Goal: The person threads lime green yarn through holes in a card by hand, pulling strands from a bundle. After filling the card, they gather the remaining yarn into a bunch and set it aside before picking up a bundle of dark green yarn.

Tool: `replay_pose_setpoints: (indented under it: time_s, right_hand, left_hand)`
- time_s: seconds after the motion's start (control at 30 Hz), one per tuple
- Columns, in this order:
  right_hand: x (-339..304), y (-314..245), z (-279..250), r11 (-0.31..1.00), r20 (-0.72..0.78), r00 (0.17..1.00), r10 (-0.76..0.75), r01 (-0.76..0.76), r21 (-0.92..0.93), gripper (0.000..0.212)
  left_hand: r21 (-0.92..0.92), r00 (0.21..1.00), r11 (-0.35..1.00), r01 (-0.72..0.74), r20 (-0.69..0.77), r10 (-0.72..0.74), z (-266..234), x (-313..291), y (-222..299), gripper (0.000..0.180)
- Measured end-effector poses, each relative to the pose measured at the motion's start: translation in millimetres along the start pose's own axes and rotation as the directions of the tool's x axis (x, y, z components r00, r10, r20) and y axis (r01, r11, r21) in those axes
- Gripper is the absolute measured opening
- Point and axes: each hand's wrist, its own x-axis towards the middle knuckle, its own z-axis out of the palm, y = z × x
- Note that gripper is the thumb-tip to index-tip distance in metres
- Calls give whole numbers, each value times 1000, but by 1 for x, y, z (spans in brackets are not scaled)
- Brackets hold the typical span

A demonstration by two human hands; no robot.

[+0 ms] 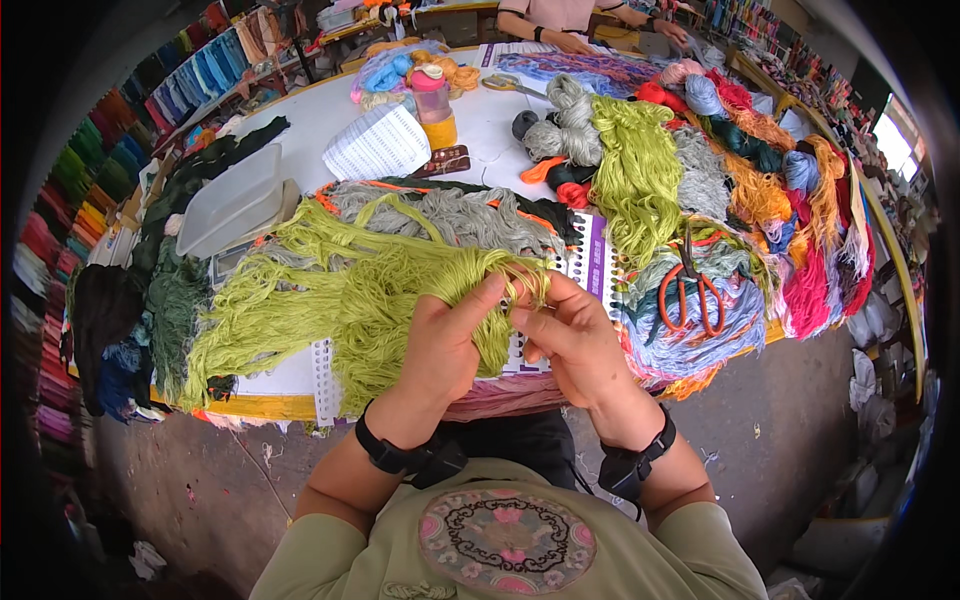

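A big loose bundle of lime-green thread spreads across the table in front of me, over grey skeins. My left hand is closed on the right end of the green thread, its thumb and fingers gathered near the tip. Close beside it, my right hand pinches a few strands of the same thread between thumb and fingers. The two hands almost meet at the fingertips, with thin loops between them. Under the hands lies a white card with punched edge holes and a purple strip.
Orange-handled scissors rest on mixed thread at the right, near another green skein. A clear plastic tray lies left. Behind are a written sheet, a pink-lidded bottle and yellow-handled scissors. A co-worker's hands are across the table.
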Motion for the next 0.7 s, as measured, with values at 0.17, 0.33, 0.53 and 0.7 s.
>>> replay_pose_setpoints:
  time_s: [0.17,0.33,0.53,0.7]
  right_hand:
    - [0,0,0,998,9,1000,-25,25,-51,22]
    - [0,-1,-2,1000,-6,1000,8,-8,-18,18]
    - [2,3,-6,998,-19,999,28,-26,63,13]
    - [1,1,-4,998,-23,999,31,-29,57,13]
  left_hand:
    - [-40,1000,999,18,13,-17,2,-1,1,23]
    - [-14,1000,1000,-21,11,21,4,0,0,23]
    - [-73,998,997,33,-44,-36,3,-1,-2,26]
    - [-15,1000,1000,17,11,-17,4,-1,-1,27]
